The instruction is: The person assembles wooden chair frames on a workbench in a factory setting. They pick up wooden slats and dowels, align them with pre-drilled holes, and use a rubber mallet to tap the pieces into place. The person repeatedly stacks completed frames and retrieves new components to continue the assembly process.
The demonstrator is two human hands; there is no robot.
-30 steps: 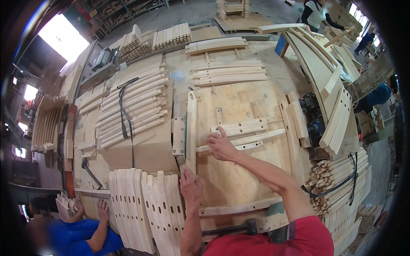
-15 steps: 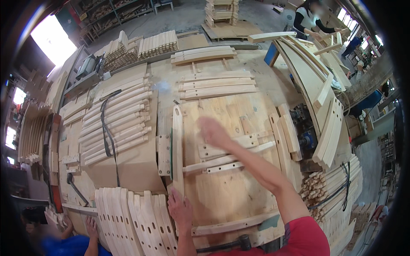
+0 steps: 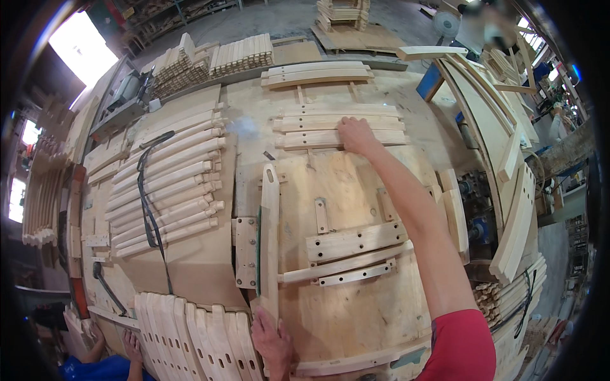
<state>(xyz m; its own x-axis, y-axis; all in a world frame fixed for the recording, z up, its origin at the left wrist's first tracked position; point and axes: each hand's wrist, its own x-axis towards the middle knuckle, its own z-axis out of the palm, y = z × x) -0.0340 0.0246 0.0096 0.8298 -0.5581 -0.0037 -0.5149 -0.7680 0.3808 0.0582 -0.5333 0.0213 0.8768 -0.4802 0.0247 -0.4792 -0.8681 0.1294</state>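
In the head view, a pale wooden post [image 3: 270, 235] with a slot near its far end lies lengthwise against a metal-plated stop [image 3: 246, 254]. My left hand [image 3: 272, 343] is closed about the near end of this post. Farther off, my right arm reaches over the board to a row of flat wooden slats [image 3: 302, 138] with drilled ends. My right hand [image 3: 358, 134] has its fingers curled onto one of them; the fingertips are partly hidden. Between the hands, a narrow wooden rail [image 3: 346, 265] meets the post's side, next to a drilled wooden block [image 3: 359, 241].
Slotted wooden pieces [image 3: 197, 336] stand in a row left of my left hand. Turned rails [image 3: 168, 190] lie beyond them, under a black strap [image 3: 145, 197]. Curved slats [image 3: 318, 75] rest at the back. A co-worker's hands [image 3: 131, 346] show at lower left.
My right hand has moved forward from above the board to the far slats and closed on one. The left hand stays at the post's near end. The view has shifted slightly.
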